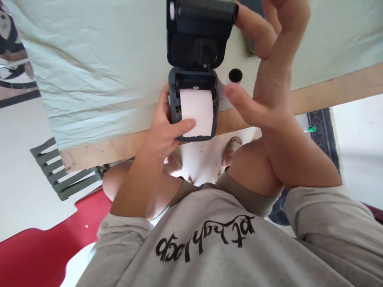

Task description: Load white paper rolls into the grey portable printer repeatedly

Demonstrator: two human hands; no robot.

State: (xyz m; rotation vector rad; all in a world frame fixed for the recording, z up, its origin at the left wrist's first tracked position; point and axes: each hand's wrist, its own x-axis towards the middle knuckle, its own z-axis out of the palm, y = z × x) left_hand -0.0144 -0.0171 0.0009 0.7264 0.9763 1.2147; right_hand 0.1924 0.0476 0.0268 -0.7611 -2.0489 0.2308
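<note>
Over table edge (104, 150) | left hand (163, 129) pinching printer (196, 77) | right hand (271, 75) spread at lid edge (226, 34)

Room, apparently domestic; exact use cannot be told. Evidence: tabletop (335, 83) with plain wooden edge, spread with wrinkled pale cloth (98, 59); dark patterned mat (324, 124) on white floor (359, 131); figured print (14, 48), far left; casual dress: shorts (248, 193), sandal (235, 140).

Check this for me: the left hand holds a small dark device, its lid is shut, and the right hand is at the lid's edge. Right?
Not quite: the head view shows the lid open, with white paper inside the device. The left hand does hold it, and the right hand is at the lid's edge.
</note>
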